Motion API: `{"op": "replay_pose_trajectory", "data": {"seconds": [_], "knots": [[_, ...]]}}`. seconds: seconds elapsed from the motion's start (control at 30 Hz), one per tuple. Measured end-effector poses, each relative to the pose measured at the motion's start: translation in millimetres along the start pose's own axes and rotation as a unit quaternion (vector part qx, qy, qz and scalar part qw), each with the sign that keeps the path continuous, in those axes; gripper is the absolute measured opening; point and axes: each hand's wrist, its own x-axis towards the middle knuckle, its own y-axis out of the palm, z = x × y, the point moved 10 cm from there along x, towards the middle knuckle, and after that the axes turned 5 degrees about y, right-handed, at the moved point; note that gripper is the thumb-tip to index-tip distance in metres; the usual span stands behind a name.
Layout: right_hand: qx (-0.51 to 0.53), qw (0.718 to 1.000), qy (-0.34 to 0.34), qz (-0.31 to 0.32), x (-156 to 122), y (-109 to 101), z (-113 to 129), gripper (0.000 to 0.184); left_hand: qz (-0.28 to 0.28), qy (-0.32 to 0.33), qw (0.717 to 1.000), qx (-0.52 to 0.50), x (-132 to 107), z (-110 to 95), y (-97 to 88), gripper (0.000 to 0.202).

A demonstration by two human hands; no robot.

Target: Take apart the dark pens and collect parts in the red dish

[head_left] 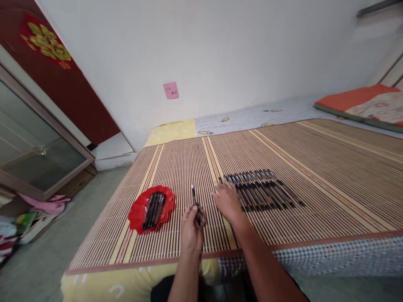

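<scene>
My left hand (190, 230) is closed round a dark pen (195, 201) that points away from me over the bamboo mat (330, 167). My right hand (227, 202) lies flat on the mat with its fingers stretched out, touching the left end of a row of several dark pens (262, 189) laid side by side. To the left, a red plate (136, 216) holds several more dark pens (153, 209).
The mat covers a low bed with a yellow and a checked sheet (252, 117) at its far end. An orange-edged cushion (362, 102) lies at the far right. A white wall carries a pink note (171, 90). A glass cabinet (34, 151) and scattered books stand left on the floor.
</scene>
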Motion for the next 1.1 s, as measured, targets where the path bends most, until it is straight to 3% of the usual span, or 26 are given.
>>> {"op": "replay_pose_trajectory", "data": {"seconds": [0.23, 0.37, 0.47, 0.63, 0.8, 0.97, 1.1], "knots": [[0.020, 0.997, 0.038, -0.058, 0.5, -24.7, -23.5, 0.035, 0.015, 0.008, 1.000, 0.014, -0.6, -1.1, 4.1, 0.037], [-0.006, 1.000, 0.008, -0.016, -0.7, -5.5, -11.5, 0.035, 0.018, 0.001, 0.999, 0.028, -1.1, 2.1, 3.8, 0.042], [-0.013, 0.999, -0.008, 0.032, -2.5, 11.0, 0.0, 0.025, 0.021, 0.001, 0.999, 0.036, -1.2, 2.2, 4.2, 0.042], [0.028, 0.999, -0.002, 0.039, -4.9, 13.0, 2.7, 0.007, 0.024, 0.009, 0.999, 0.047, -0.4, 2.0, 4.1, 0.045], [0.120, 0.991, 0.027, 0.043, -6.6, 18.9, -6.5, 0.025, 0.082, 0.028, 0.993, 0.075, -0.1, 3.6, 12.7, 0.039], [0.277, 0.959, 0.053, 0.034, -4.2, 25.0, -14.6, 0.023, 0.080, 0.031, 0.992, 0.087, -0.5, 3.4, 12.2, 0.045], [0.444, 0.891, 0.092, 0.022, 2.7, 27.1, -27.0, 0.017, 0.071, 0.026, 0.990, 0.116, -0.4, 4.7, 10.3, 0.049]]}}
